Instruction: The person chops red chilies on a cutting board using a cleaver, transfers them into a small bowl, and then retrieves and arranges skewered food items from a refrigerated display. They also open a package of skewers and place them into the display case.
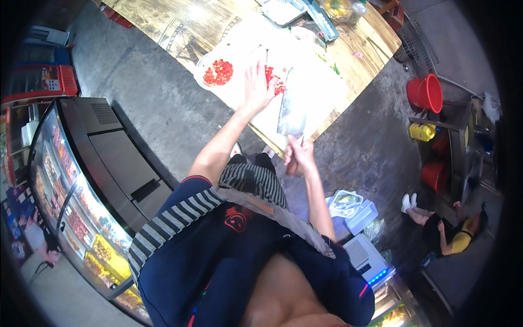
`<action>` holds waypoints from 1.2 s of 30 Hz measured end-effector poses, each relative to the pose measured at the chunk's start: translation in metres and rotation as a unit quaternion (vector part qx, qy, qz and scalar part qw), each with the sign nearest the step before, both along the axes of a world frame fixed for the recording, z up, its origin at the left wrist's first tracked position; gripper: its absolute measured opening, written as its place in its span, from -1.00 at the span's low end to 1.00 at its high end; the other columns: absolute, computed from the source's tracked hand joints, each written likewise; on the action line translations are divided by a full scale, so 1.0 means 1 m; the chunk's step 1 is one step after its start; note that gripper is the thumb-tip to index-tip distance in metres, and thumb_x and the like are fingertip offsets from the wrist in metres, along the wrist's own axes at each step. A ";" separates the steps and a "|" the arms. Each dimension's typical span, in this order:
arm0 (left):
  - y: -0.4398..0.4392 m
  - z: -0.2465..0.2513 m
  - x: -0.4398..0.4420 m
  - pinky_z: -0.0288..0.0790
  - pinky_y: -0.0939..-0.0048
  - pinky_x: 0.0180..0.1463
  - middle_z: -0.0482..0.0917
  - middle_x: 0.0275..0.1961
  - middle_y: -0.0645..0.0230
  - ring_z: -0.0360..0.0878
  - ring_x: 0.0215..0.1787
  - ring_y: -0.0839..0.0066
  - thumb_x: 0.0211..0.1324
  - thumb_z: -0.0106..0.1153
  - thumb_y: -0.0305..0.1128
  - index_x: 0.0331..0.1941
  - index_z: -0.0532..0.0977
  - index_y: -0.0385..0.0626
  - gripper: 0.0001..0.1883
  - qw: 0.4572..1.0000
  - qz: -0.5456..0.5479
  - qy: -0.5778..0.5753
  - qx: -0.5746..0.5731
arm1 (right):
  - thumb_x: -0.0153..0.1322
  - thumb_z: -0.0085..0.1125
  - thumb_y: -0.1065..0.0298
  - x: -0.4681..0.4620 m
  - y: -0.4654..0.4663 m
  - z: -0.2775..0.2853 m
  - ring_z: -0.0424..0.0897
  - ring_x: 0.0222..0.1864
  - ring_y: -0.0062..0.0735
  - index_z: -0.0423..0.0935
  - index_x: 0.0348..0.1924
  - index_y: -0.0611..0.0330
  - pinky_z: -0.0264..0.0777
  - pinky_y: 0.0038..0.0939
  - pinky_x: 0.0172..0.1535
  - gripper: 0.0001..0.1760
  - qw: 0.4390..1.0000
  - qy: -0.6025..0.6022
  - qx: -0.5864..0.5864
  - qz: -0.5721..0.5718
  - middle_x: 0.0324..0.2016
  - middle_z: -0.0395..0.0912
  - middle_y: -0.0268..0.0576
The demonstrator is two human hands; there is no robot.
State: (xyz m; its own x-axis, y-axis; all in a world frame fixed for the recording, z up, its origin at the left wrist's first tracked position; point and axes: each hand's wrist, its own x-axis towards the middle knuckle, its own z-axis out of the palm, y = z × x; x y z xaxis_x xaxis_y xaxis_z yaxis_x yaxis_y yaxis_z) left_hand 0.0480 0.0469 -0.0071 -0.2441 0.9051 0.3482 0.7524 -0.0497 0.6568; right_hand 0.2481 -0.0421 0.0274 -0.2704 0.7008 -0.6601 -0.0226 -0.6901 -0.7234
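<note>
My right hand [301, 155] grips the handle of a broad cleaver [292, 104], whose blade lies over the white cutting board [327, 96]. My left hand [258, 88] is flat, fingers extended and thumb apart, over the board. Its thumb side is against a small pile of chopped red chillies [276, 83], between that hand and the blade. A larger heap of chopped red chillies [218, 72] lies to the left, near the board's rounded edge. Glare washes out much of the white surface, so whether a separate plate is under this heap cannot be made out.
On the wooden table [376, 45] are a white plastic tray [284, 11], a teal box [322, 20] and bagged produce [338, 9]. A glass display case [77, 196] stands left. A red bucket [425, 93] and a seated person [453, 235] are at right.
</note>
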 end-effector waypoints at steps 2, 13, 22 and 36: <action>0.003 0.001 0.001 0.05 0.06 0.15 0.21 0.04 -0.14 0.16 0.04 -0.03 0.03 0.01 -0.30 0.10 0.13 -0.42 -0.41 1.000 -0.008 0.006 0.018 | 0.36 0.05 0.23 -0.014 -0.012 -0.005 0.37 -0.84 -0.47 0.33 -0.63 0.20 0.31 -0.44 -0.79 -0.68 0.999 0.008 -0.005 -0.033 -0.82 0.34 -0.24; 0.014 0.001 0.008 0.09 0.19 0.17 0.32 0.03 0.10 0.22 0.08 0.14 -0.03 0.06 -0.26 -0.04 0.40 -0.15 -0.58 0.998 0.014 -0.042 0.039 | 0.37 0.03 0.25 -0.065 -0.020 -0.008 0.35 -0.84 -0.47 0.34 -0.52 0.24 0.29 -0.45 -0.80 -0.74 0.996 0.074 -0.032 -0.045 -0.80 0.32 -0.25; 0.011 0.005 0.016 0.16 0.25 0.15 0.37 -0.01 0.06 0.26 0.05 0.14 -0.03 0.02 -0.49 -0.08 0.38 -0.31 -0.64 0.974 0.072 -0.197 0.079 | 0.35 0.08 0.22 -0.075 -0.027 0.008 0.32 -0.86 -0.42 0.31 -0.56 0.24 0.26 -0.40 -0.81 -0.69 0.998 0.040 -0.049 -0.016 -0.83 0.28 -0.22; 0.001 0.043 -0.083 0.21 0.26 0.02 0.37 -0.27 0.15 0.31 -0.11 0.20 0.01 -0.08 -0.53 -0.31 0.36 -0.20 -0.87 0.953 0.196 -0.222 0.068 | 0.37 0.06 0.25 -0.116 -0.009 0.065 0.32 -0.84 -0.62 0.31 -0.58 0.25 0.22 -0.58 -0.77 -0.69 0.984 -0.012 0.123 0.128 -0.81 0.33 -0.30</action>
